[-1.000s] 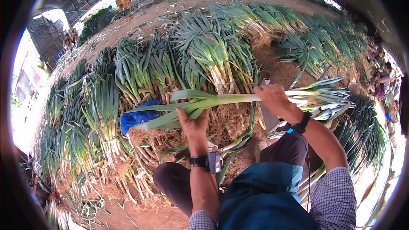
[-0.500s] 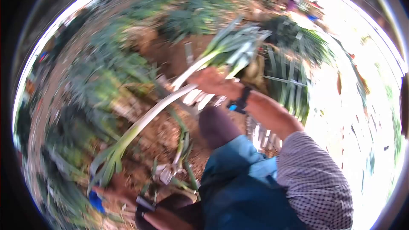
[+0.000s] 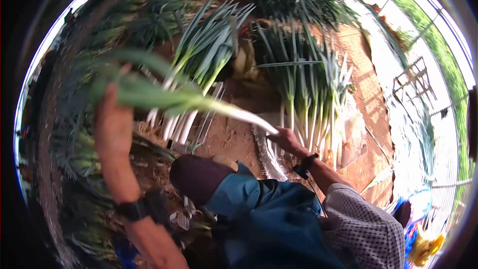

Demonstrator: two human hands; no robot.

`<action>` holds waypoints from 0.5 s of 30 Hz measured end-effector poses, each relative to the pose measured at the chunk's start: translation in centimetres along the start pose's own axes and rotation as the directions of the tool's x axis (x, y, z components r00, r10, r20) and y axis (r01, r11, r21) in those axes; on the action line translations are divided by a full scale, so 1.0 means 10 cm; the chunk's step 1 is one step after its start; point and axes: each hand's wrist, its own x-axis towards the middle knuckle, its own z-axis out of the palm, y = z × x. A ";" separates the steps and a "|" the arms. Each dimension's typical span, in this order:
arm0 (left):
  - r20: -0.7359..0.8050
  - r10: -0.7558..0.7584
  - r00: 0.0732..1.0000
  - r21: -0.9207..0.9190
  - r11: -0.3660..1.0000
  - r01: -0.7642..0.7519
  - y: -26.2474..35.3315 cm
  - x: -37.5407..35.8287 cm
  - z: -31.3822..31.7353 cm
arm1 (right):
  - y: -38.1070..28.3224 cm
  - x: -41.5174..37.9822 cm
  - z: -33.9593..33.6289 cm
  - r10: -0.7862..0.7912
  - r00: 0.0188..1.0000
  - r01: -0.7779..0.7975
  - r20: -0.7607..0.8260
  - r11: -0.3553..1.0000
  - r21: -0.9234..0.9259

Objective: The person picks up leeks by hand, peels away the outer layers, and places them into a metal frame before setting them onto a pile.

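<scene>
The white end of the long leek (image 3: 214, 104), beside the small bunch (image 3: 204, 60) before, was now past it, near the leek row (image 3: 306, 89), held tight in the right hand (image 3: 289, 142), while the left hand (image 3: 113, 124) was by its leaves, too blurry to tell its grip.

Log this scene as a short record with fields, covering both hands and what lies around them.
Right hand: closed on the white end of a leek
Left hand: at the green leaves; blurred, grip unclear
Leek pose: slanting, white end toward the right hand
Beyond the leek: cut bundle, white stems toward the person
Right side: row of leeks
Wrists: dark band on each
</scene>
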 end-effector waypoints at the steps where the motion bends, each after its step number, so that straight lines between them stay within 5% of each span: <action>1: 0.143 -0.018 0.990 0.288 0.957 -0.024 0.09 0.14 0.59 | -0.02 -0.18 -0.19 0.059 0.990 -0.054 -0.130 0.998 0.038; 2: 0.049 -0.001 0.999 0.426 0.905 -0.020 0.07 0.16 0.90 | 0.18 -0.25 -0.37 0.246 0.949 -0.237 -0.197 0.969 0.070; 4: 0.133 0.096 0.986 0.515 0.843 -0.152 0.05 0.11 0.92 | 0.92 -0.34 -0.72 0.272 0.874 -0.266 -0.403 0.961 0.072; 6: 0.001 0.043 0.999 0.637 0.770 -0.034 0.07 -0.13 0.56 | 1.52 -0.50 -1.02 0.300 0.853 -0.246 -0.427 0.953 0.178; 8: -0.180 -0.016 0.983 0.714 0.685 0.142 0.01 -0.43 -0.08 | 2.10 -0.64 -1.17 0.400 0.802 -0.392 -0.443 0.913 0.114; 10: -0.403 -0.022 0.915 0.742 0.577 0.341 -0.11 -0.85 -0.77 | 3.26 -0.71 -1.38 0.454 0.813 -0.490 -0.363 0.872 -0.006; 12: -0.584 -0.033 0.811 0.744 0.376 0.552 -0.31 -1.47 -1.34 | 3.10 -0.81 -1.45 0.554 0.825 -0.554 -0.110 0.832 0.035; 13: -0.676 -0.059 0.734 0.708 0.222 0.670 -0.44 -1.89 -1.74 | 2.86 -0.71 -1.45 0.635 0.770 -0.634 -0.063 0.750 -0.188; 14: -0.725 -0.136 0.676 0.649 0.195 0.735 -0.62 -2.20 -2.05 | 3.35 -0.68 -1.55 0.384 0.893 -0.449 -0.236 0.715 -0.536; 15: -0.743 0.001 0.669 0.648 0.249 0.719 -0.92 -2.57 -2.24 | 3.35 -0.50 -1.64 0.005 0.974 -0.177 -0.228 0.643 -0.745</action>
